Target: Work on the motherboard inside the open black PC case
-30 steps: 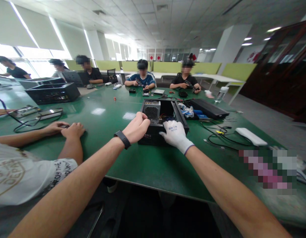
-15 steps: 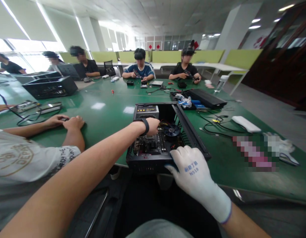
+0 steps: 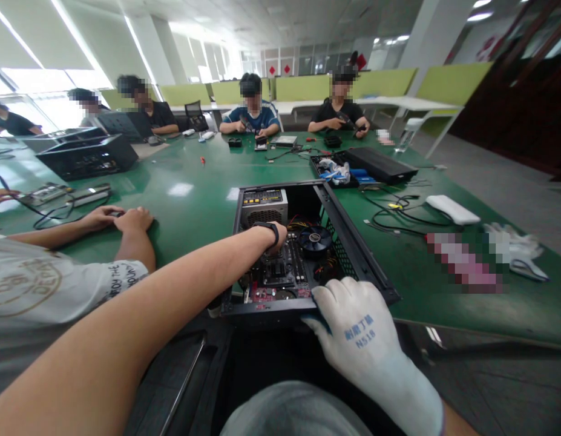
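Observation:
A black computer case lies open at the table's near edge, its front part overhanging. Inside sit a grey power supply, a round black fan and a motherboard with red patches. My left hand, bare with a black wristband, reaches into the case between power supply and motherboard. Its fingers curl downward; their tips and anything in them are hidden. My right hand, in a white work glove, is closed around the near rim of the case, thumb below and fingers over the top.
Beside me on the left, a person's hands rest on the green table. On the right lie black cables, a white box-like object and a white glove. Farther off stand a black tray and another case.
The case has come nearer to me and its near side now hangs past the table edge. My right hand moved with it; my left hand stays inside, slightly lower.

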A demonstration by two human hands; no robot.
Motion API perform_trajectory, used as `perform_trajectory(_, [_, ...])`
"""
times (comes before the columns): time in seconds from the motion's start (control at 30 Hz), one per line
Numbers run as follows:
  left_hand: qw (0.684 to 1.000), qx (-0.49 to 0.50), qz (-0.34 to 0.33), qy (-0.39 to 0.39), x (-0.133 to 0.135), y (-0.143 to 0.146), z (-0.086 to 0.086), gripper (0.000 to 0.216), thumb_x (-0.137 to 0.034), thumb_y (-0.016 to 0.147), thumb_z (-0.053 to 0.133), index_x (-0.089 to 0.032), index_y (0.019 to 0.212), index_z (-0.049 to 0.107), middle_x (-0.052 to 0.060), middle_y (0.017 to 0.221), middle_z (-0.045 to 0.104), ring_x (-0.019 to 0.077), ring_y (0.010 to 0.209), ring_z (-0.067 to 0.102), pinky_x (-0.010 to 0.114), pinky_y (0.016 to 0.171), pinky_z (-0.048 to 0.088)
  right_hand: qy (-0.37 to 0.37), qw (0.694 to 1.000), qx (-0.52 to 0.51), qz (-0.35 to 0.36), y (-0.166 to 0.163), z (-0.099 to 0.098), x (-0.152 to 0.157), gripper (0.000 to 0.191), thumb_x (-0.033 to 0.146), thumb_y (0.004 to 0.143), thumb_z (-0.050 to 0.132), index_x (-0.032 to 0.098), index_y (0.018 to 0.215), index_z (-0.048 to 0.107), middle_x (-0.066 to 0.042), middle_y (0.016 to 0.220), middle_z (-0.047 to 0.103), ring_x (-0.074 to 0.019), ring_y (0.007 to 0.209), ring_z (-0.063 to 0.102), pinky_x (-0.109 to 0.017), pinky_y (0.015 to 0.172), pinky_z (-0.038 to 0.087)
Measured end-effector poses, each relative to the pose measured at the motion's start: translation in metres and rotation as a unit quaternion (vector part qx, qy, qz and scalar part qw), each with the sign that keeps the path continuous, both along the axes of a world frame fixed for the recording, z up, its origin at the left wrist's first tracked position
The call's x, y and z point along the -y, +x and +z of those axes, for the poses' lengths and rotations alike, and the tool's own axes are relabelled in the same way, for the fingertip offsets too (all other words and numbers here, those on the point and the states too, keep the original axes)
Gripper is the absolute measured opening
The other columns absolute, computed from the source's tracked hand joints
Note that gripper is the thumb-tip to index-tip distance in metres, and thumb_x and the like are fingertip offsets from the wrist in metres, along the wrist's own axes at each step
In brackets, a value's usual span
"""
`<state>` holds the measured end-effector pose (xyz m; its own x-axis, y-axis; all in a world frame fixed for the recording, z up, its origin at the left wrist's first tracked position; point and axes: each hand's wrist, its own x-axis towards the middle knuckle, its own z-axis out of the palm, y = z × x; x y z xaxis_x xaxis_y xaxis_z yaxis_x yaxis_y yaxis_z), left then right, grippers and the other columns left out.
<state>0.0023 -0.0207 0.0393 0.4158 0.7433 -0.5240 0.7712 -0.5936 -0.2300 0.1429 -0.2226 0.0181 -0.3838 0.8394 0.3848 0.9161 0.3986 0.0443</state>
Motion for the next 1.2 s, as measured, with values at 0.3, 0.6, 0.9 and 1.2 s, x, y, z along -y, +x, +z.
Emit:
perform_trajectory(0.3, [1.0,-0.003,0.024,0.014,-0.019,-0.005,-0.018,0.064,-0.031,0.048,0.09,-0.012,0.107,0.075,0.019,0.108,0.074,0.0314,0.101,0.07,0.032,0.086,0.055,0.005,1.0,-0.001,-0.001,-0.001,0.0,0.001,0.024,0.039,0.076,0.073,0.022,0.091,0.062,-0.004,0.082,0.058,-0.0228,0.077,0.043,-0.037,0.067,0.02])
perform_trajectory(0.6, [0.998,0.033,0.042,0.029,-0.02,-0.009,-0.023,0.06,-0.032,0.048,0.09,-0.015,0.104,0.076,0.016,0.105,0.075,0.0307,0.099,0.07,0.031,0.084,0.055,0.0,1.0,0.004,-0.003,-0.001,0.0,0.001,0.024,0.039,0.076,0.072,0.023,0.091,0.061,-0.005,0.082,0.057,-0.0231,0.077,0.044,-0.037,0.067,0.02])
perform_trajectory(0.9, [0.999,0.013,0.031,0.012,-0.021,-0.001,-0.018,0.064,-0.036,0.043,0.091,-0.014,0.101,0.077,0.017,0.106,0.075,0.0318,0.1,0.069,0.032,0.086,0.054,-0.001,1.0,0.001,-0.003,-0.001,0.0,0.0,0.024,0.039,0.077,0.071,0.022,0.092,0.061,-0.006,0.082,0.059,-0.0229,0.077,0.044,-0.036,0.068,0.02])
perform_trajectory(1.2, [0.999,0.024,0.031,0.027,-0.023,-0.004,-0.018,0.059,-0.035,0.045,0.091,-0.014,0.099,0.078,0.014,0.101,0.077,0.0308,0.098,0.07,0.03,0.086,0.054,-0.011,1.0,0.0,-0.004,-0.001,0.0,0.0,0.024,0.039,0.076,0.071,0.022,0.092,0.061,-0.005,0.082,0.059,-0.0232,0.077,0.045,-0.037,0.067,0.021])
